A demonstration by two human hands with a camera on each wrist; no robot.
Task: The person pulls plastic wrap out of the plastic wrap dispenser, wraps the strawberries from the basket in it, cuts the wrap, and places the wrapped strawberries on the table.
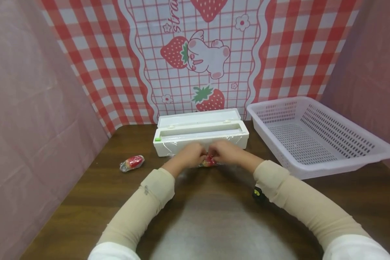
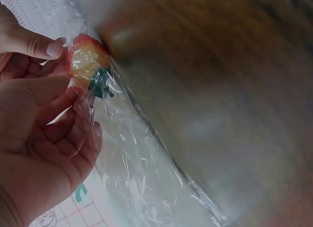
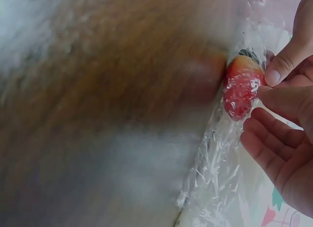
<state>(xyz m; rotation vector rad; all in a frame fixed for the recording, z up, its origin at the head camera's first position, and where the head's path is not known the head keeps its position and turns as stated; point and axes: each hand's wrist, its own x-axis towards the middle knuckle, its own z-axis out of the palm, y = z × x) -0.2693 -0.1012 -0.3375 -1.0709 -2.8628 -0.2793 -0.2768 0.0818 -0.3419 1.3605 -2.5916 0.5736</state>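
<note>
A red and yellow strawberry (image 1: 209,161) with a green leafy top lies in clear cling film between my two hands. My left hand (image 1: 192,154) pinches it, thumb and fingers on the film around it, as the left wrist view shows the strawberry (image 2: 88,63) by the fingertips. From the other side my right hand (image 1: 225,152) holds the wrapped fruit; in the right wrist view its thumb and index finger touch the strawberry's (image 3: 240,87) edge. Loose, wrinkled cling film (image 2: 142,163) extends from the strawberry. Directly behind the hands stands a white cling film dispenser (image 1: 172,147), its lid raised.
Another film-wrapped strawberry (image 1: 132,163) lies on the brown table (image 1: 94,206) to the left. A white perforated plastic basket (image 1: 273,150) stands at the right. Behind the table hangs a red-checked cloth with strawberry prints (image 1: 107,54). Pink curtains (image 1: 22,108) flank both sides.
</note>
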